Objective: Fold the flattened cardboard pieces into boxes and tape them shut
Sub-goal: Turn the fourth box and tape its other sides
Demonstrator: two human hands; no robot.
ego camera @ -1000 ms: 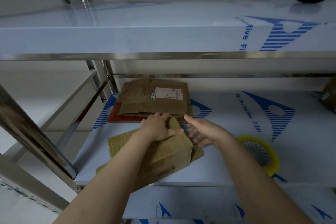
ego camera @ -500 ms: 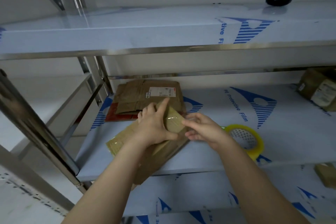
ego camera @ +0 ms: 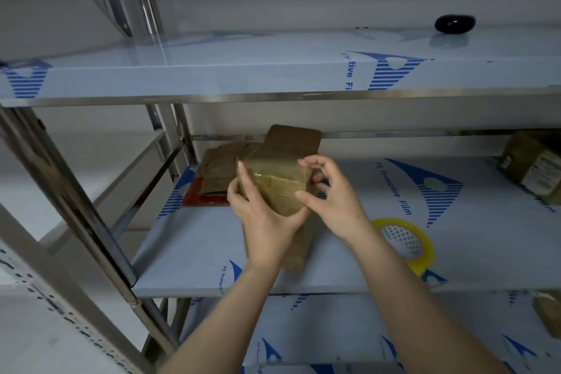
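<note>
Steel racking fills the view, every level wrapped in pale film with blue printing, and on the middle shelf (ego camera: pixel 473 255) the words "PE Protective Film" (ego camera: pixel 394 188) read clearly beside a striped blue logo. On the front lip of the upper shelf (ego camera: pixel 212 73) only "tive Fi" shows. Centre stage, the cardboard box (ego camera: pixel 279 188) is up off the middle shelf, tilted, one brown flap (ego camera: pixel 293 140) standing open at its far end and glossy clear tape across its near face. The left hand (ego camera: pixel 261 218) grips the box from the left and underneath, fingers up its side. The right hand (ego camera: pixel 331 200) grasps the right corner, thumb on the near edge, fingers curled over the far side. Behind the box, back left on that shelf, lies the stack of flattened cardboard (ego camera: pixel 218 173) on a red sheet (ego camera: pixel 206 200). Just right of the right wrist lies the yellow tape roll (ego camera: pixel 426 252), flat on the film. Far right stands a taped box (ego camera: pixel 534 167) with a pale label, too small to read. Up top sits a black rounded object (ego camera: pixel 454 23).
</note>
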